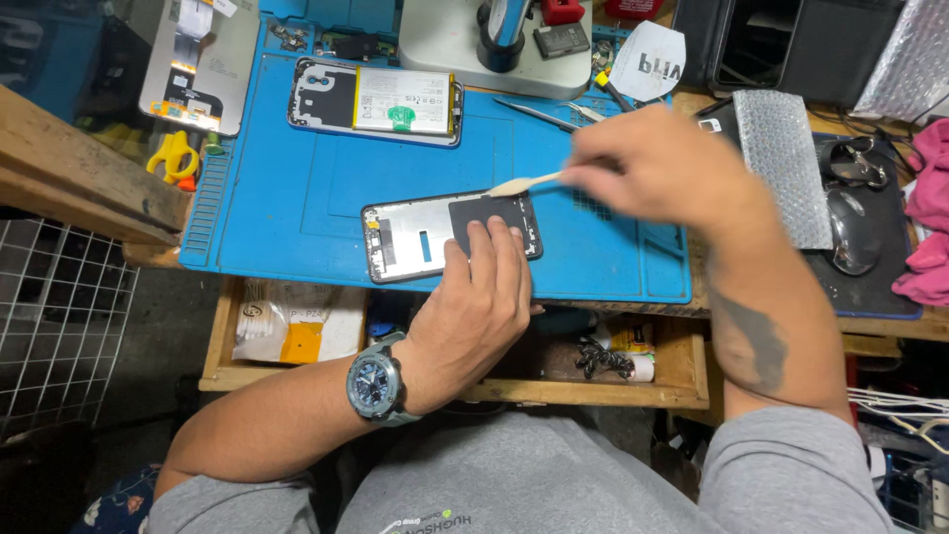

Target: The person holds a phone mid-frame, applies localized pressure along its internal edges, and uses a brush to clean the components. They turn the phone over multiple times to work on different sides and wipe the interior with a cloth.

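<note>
The phone frame (425, 237) lies flat near the front edge of the blue work mat (297, 188), a dark pad at its right end. The left hand (479, 307) presses down on it, fingers spread flat over that dark pad, gripping nothing. The right hand (657, 163), blurred, pinches a pale flat pry tool (524, 183) whose tip meets the frame's upper right edge. Further back on the mat sits an opened phone with its battery (381, 99) showing. Just behind that, a microscope base (494, 44). Off the mat's right edge, a strip of bubble wrap (786, 163) and a computer mouse (852, 232). Below the mat's front edge, an open wooden drawer (455, 381).
</note>
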